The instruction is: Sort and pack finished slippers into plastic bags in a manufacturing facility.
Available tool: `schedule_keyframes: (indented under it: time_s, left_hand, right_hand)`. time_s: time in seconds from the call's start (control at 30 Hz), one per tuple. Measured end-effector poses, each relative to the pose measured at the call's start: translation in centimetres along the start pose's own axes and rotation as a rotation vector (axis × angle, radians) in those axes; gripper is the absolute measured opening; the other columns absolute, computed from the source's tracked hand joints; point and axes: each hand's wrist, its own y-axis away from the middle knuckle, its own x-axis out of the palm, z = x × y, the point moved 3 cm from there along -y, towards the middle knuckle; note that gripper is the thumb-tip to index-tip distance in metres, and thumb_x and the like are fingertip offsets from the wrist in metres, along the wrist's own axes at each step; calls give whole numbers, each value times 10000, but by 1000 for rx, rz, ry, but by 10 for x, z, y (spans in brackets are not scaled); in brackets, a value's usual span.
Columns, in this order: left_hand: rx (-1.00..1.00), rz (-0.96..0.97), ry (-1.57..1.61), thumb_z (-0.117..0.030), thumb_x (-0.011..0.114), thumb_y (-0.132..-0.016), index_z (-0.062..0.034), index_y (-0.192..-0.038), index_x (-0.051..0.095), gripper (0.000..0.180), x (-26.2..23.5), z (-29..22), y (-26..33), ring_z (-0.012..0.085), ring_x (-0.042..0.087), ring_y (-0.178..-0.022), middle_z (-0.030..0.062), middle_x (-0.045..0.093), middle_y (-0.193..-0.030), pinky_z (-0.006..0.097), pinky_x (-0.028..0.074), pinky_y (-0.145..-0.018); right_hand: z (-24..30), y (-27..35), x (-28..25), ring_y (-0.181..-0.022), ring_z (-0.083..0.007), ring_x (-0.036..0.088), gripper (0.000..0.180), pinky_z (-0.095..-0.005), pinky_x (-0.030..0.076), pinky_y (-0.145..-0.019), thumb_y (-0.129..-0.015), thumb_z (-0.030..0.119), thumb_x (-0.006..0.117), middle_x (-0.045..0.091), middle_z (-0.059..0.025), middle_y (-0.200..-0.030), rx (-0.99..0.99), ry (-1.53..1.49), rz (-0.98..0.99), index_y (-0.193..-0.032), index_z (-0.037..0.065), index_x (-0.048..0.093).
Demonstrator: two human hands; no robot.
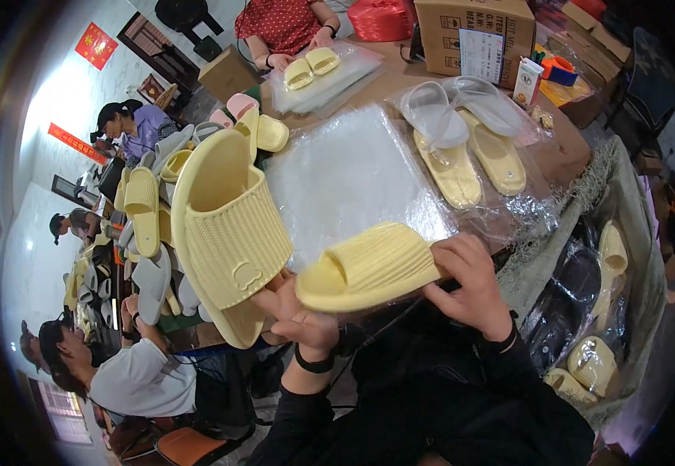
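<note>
A large yellow slide sandal [236, 241] with a ribbed strap stands tilted up at the left. My left hand [302, 318] grips its lower end, its fingers partly hidden behind the sandal. My right hand [473, 287] holds another yellow slide sandal [372, 268] by one end, thumb below and fingers on top. That sandal lies level above the near edge of a stack of clear plastic bags [345, 175]. To the right, a pair of yellow slides [497, 155] rests on clear plastic, with translucent grey pieces [438, 116] over one end.
Many slides [143, 210] are piled at the left, near seated co-workers [139, 373]. Across the table, a person in red [283, 27] handles yellow slides [312, 68]. A cardboard box [473, 39] stands at the back. At the right hangs a woven sack [625, 186] of bagged footwear.
</note>
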Motion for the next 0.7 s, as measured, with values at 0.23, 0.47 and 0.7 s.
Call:
schedule_keyframes:
  time_s: [0.23, 0.47, 0.7]
  left_hand:
    - [23, -21, 14, -657, 334, -901, -75, -1492, 6, 892, 7, -4, 10, 322, 226, -1389, 218, 218, -1495, 412, 88, -1158]
    - [-597, -72, 473, -496, 333, -979, -85, -1448, 162, 646, 14, 20, 17, 284, 333, -1271, 177, 307, -1405, 392, 176, -1126]
    - [-940, -116, 788, -488, 385, -971, -70, -1389, 230, 611, 22, 56, 12, 321, 344, -1271, 211, 260, -1418, 399, 291, -1091]
  right_hand:
    - [2, 4, 21, -808, -251, 518, 487, -370, 389, -681, -614, 90, 736, 563, -75, -949, 1, 461, -229, -1089, 96, 634]
    - [-26, -20, 51, -805, -247, 491, 420, -365, 373, -662, -714, 102, 643, 528, -75, -928, 91, 627, -246, -1132, 67, 630]
    - [-42, -49, 73, -893, -275, 500, 383, -384, 395, -749, -743, 97, 608, 542, -95, -1010, 179, 713, -234, -1122, 40, 614]
